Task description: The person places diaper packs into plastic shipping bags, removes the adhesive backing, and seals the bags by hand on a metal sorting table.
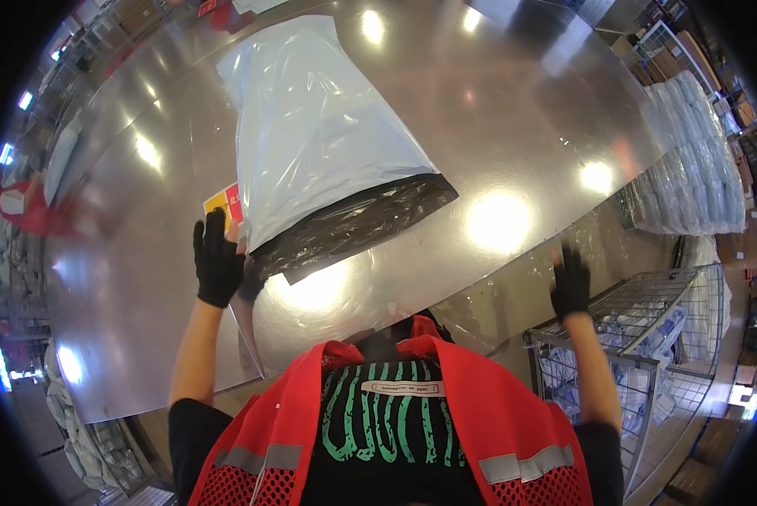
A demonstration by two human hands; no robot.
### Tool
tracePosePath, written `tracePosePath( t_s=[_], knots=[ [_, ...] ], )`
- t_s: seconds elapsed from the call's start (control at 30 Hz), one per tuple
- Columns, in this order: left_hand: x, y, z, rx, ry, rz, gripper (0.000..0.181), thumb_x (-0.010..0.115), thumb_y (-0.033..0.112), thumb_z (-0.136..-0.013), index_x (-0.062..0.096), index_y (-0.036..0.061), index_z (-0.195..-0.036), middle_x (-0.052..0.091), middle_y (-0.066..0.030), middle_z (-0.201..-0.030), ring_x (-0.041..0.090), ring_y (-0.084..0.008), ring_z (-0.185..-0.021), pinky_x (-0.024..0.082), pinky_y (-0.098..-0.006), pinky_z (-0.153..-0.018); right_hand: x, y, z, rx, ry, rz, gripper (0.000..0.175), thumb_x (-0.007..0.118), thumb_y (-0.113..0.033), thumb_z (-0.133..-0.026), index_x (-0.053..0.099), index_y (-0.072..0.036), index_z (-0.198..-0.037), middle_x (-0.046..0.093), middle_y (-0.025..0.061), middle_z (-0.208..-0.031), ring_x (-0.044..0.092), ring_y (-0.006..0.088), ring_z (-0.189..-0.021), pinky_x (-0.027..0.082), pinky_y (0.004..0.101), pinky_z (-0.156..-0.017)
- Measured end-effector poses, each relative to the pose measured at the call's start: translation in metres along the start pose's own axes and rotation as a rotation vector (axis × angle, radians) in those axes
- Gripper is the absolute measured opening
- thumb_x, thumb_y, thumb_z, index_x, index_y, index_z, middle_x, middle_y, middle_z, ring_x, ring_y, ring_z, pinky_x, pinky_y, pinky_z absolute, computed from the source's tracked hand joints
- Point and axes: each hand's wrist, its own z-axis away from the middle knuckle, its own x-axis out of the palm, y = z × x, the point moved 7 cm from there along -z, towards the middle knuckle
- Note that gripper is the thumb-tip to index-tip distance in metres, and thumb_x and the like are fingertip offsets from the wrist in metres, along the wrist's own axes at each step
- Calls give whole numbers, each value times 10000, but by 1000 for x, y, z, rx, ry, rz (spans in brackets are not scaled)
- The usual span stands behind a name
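Note:
A large white plastic mailer bag (318, 126) lies on the shiny metal worktable (479, 120), its black end (359, 221) towards me. My left hand (220, 262), in a black glove with some bare fingertips, is at the bag's left corner; whether it touches the bag I cannot tell. Just beyond those fingers a yellow and red printed label (226, 205) shows, partly covered by the bag. Past the table's right edge, my right hand (570, 281) hangs in the air above a wire mesh cage trolley (631, 341), gloved alike and holding nothing.
Bagged parcels (653, 379) lie inside the cage trolley to my right. Behind it stands a tall stack of clear-wrapped white packages (691, 158). At the far left is a red item (21, 205), blurred. More filled bags (71, 417) are below the table's left edge.

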Motion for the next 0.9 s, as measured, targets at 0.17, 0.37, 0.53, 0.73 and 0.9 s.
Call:
tracePosePath(
  t_s=[0.17,0.37,0.53,0.73,0.9],
  knots=[
    [25,13,-45,468,-248,-10,474,583,112,-733,492,77,-1197,483,-150,-1259,458,-310,-1166,287,-508,-1011,-122,-187,-170,-874,562,8,390,512,-171,-828,487,-192,-1216,382,57,-1386,337,284,-1283,258,460,-1046],
    [27,-12,-39,-221,-297,602,345,532,64,-785,552,26,-1127,584,-94,-1128,572,-210,-977,449,-333,-836,-86,-247,-216,-694,-47,-663,219,545,-242,-840,636,-149,-1016,604,65,-1106,548,300,-1039,427,387,-906],
    [-9,2,1,-1084,313,1334,339,555,321,-875,631,0,-949,616,13,-765,518,-79,-634,420,-226,-552,-90,-237,-162,-61,-325,-1954,397,541,-283,-883,562,60,-1082,633,105,-947,602,172,-834,478,297,-749],
    [64,32,21,-679,-395,412,360,482,331,-864,576,28,-694,587,-191,-696,562,-377,-689,428,-453,-628,4,-236,-128,100,-428,-1513,357,582,-270,-843,599,39,-1022,646,98,-888,591,166,-820,462,297,-732],
    [-6,5,37,-782,-18,363,223,549,288,-819,573,89,-724,598,-119,-637,588,-313,-601,467,-430,-594,-96,-204,-96,-183,424,-1057,238,565,-195,-838,590,-46,-1022,631,73,-939,592,198,-845,468,309,-756]
  ],
)
